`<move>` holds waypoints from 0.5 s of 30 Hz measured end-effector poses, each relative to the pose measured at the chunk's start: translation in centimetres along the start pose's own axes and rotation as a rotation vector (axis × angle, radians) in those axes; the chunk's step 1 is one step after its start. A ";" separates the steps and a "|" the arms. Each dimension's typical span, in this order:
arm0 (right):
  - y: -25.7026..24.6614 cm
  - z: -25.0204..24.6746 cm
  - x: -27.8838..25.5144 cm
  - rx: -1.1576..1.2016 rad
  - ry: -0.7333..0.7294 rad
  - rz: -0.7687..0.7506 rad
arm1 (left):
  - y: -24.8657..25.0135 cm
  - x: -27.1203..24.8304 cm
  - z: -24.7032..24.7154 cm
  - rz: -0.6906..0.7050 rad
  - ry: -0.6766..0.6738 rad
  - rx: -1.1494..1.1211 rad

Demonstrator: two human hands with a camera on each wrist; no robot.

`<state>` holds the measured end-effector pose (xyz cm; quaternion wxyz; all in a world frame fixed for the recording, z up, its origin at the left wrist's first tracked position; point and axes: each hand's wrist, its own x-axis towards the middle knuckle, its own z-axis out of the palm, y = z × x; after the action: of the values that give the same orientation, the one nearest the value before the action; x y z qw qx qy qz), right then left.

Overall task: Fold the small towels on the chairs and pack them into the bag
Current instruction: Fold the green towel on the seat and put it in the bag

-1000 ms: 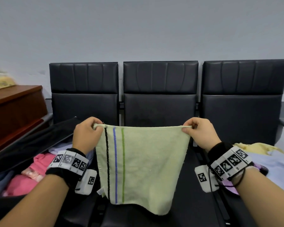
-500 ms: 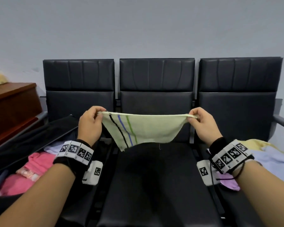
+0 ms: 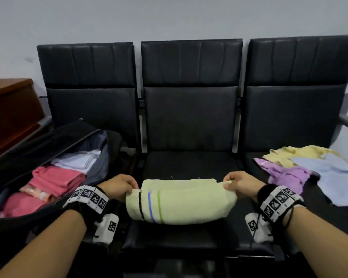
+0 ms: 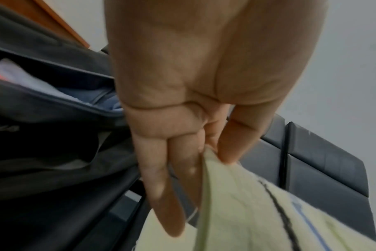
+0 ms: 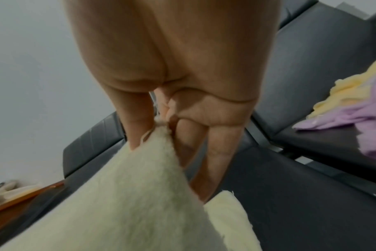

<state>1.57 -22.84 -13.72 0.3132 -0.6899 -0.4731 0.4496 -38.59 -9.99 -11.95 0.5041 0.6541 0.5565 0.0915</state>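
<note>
One fold in, and now laying the pale green towel (image 3: 181, 201) down on the middle seat (image 3: 189, 163), in the lower centre of the frame. Pinching its two upper corners: the left one between thumb and fingertips of the left hand (image 3: 119, 187), the right one in the same way with the right hand (image 3: 239, 184). Letting the remaining fingers hang straight beside the cloth, as far as the wrist views are showing, and not closing them on it. Keeping the cloth stretched between both hands, with the black, blue and green stripes (image 3: 150, 205) near its left end.

Comparing with half a second ago: no longer holding the towel up in the air before the backrest as a single hanging sheet. Instead bringing it low and doubling it, resting the far edge on the seat and letting the near fold bulge toward the bottom of the frame. Comparing with one second ago: no longer showing the full length.

Judging from this: finishing the first halving, and probably needing one more fold across before packing.

Waiting at the left of the frame: the open bag (image 3: 48, 141), already holding folded pink towels (image 3: 54, 181) and a white one (image 3: 78, 159). Lying unfolded on the seat at the right, well apart from the hands: a yellow towel (image 3: 295, 153), a purple towel (image 3: 285, 173) and a blue towel (image 3: 340, 177). So being somewhere in the middle of the task, not near its end.
</note>
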 end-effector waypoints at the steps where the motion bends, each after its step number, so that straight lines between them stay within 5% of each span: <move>1: 0.7 0.2 0.2 -0.013 0.001 0.021 | -0.4 0.1 0.4 -0.012 -0.016 -0.001; 6: 3.2 1.1 1.5 0.018 0.053 0.071 | -2.1 2.1 1.9 0.007 0.037 0.019; 15: 4.5 2.3 5.7 0.087 0.314 -0.041 | -3.3 7.9 3.4 0.142 0.354 0.048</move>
<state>2.03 -19.07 -20.37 0.4220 -0.7278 -0.4126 0.3494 -35.56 -5.84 -19.55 0.3747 0.6773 0.5910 0.2274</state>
